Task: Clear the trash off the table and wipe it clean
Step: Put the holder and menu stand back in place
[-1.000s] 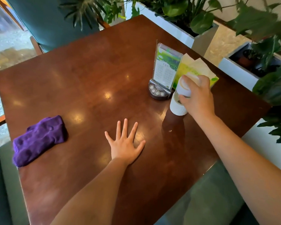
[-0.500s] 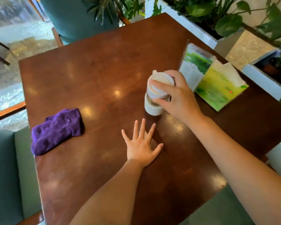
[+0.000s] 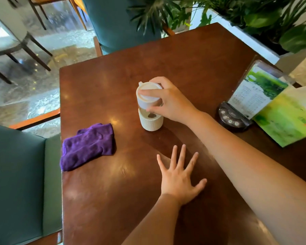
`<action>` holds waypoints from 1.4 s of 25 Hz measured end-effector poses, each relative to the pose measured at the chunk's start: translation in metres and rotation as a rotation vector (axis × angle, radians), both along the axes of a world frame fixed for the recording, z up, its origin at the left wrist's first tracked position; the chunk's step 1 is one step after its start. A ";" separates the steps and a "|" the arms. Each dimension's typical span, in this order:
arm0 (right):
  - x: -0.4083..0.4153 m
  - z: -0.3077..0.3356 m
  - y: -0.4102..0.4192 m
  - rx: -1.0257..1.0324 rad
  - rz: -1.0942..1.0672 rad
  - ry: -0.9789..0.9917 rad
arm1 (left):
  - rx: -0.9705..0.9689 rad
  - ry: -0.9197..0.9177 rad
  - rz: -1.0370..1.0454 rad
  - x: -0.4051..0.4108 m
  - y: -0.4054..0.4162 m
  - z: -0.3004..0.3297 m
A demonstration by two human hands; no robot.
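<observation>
Right hand (image 3: 170, 101) gripping white cup (image 3: 150, 110) at surface (image 3: 193, 59) centre; left hand (image 3: 179, 179) lying splayed flat at 6 o'clock; purple cloth (image 3: 87, 145) at 9 o'clock.

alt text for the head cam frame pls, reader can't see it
A person's right hand grips the top of a white lidded cup standing on a brown wooden table, while the left hand lies flat, fingers spread. A purple cloth lies left of the cup; a menu stand is at the right edge.
</observation>
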State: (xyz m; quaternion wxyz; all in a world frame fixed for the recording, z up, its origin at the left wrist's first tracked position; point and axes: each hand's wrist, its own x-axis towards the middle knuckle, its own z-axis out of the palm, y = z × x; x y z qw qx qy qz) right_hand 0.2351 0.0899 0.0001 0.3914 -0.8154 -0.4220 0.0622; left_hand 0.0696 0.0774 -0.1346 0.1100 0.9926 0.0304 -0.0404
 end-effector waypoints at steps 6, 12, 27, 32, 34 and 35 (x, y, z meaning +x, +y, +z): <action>-0.006 0.000 0.013 -0.155 0.000 -0.226 | 0.017 0.005 0.002 0.001 0.002 0.001; -0.023 -0.008 0.009 -0.249 -0.012 -0.481 | 0.006 -0.018 0.004 0.000 0.001 -0.002; 0.009 0.042 -0.116 -0.075 -0.497 -0.618 | 0.063 0.011 0.023 -0.001 0.002 -0.006; 0.029 0.043 -0.163 -0.718 -0.858 -0.405 | 0.070 0.010 0.024 -0.002 0.002 -0.006; 0.031 0.041 -0.164 -0.735 -0.894 -0.420 | 0.065 0.004 0.025 -0.002 0.002 -0.006; 0.036 0.044 -0.166 -0.705 -0.902 -0.436 | 0.065 0.005 0.025 -0.002 0.001 -0.006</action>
